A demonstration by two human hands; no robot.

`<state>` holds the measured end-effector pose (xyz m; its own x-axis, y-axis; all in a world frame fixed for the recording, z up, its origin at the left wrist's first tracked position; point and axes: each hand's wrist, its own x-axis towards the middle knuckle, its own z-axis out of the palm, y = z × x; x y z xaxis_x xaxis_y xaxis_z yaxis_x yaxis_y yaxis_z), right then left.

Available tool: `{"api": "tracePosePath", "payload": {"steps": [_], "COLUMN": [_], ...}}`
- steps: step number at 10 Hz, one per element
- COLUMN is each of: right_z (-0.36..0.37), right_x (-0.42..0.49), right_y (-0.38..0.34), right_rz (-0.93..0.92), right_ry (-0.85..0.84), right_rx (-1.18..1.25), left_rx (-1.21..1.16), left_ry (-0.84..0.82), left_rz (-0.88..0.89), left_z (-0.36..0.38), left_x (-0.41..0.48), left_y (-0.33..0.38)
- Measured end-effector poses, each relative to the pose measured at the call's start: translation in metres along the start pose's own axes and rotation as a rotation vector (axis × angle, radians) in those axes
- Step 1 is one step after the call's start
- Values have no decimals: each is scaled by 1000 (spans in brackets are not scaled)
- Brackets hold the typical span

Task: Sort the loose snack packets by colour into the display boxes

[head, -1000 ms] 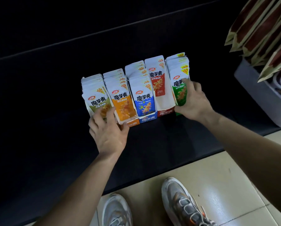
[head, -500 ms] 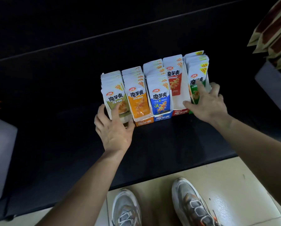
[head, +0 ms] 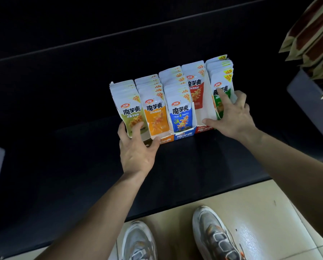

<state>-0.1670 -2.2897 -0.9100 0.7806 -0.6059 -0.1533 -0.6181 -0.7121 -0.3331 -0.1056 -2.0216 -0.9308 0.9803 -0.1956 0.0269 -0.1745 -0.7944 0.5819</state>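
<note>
Stock on view, listed left to right. Display boxes (head: 184, 136): five, side by side in one row on a dark shelf (head: 63, 128), the whole row spanning between my two hands.

1. Olive packets (head: 127, 107), upright and tightly filed; the tops overlap too closely for me to count. Left hand (head: 136, 151) is here: fingers spread and laid on the front packet, thumb touching the box front next door.
2. Orange packets (head: 156, 117), just right of the left hand's fingers, a full file.
3. Blue packets (head: 181, 117), midway between the hands, a full file.
4. Red packets (head: 195, 89): two that I can count, standing at the back of their box, with bare white card in front. The right thumb lies along this box's front edge.
5. Green packets (head: 222, 81). Right hand (head: 235, 119) holds this stack: forefinger straight up the front packet, the other fingers curled round its right side.

Beyond the right hand: brown pouches (head: 310, 34) leaning out of one grey bin (head: 307, 102).

Below the hands: two shoes (head: 213, 231) on pale tiled floor (head: 269, 212).
</note>
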Motion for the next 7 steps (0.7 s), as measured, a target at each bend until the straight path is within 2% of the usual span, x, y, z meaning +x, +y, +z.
{"api": "tracePosePath", "payload": {"steps": [4,6,7], "right_z": [-11,-10,-14], "right_x": [11,5,-9], "right_y": [29,24,11], "right_rz": [64,100,66], "right_ry": [25,14,66], "right_rx": [-29,-71,-91], "left_rx": [-142,-57,-2], "left_ry": [-88,-163,-166], "left_rz": [65,-11,-11], "left_z": [6,-9,-25], "left_x": [2,16,19], "left_y": [12,13,26]}}
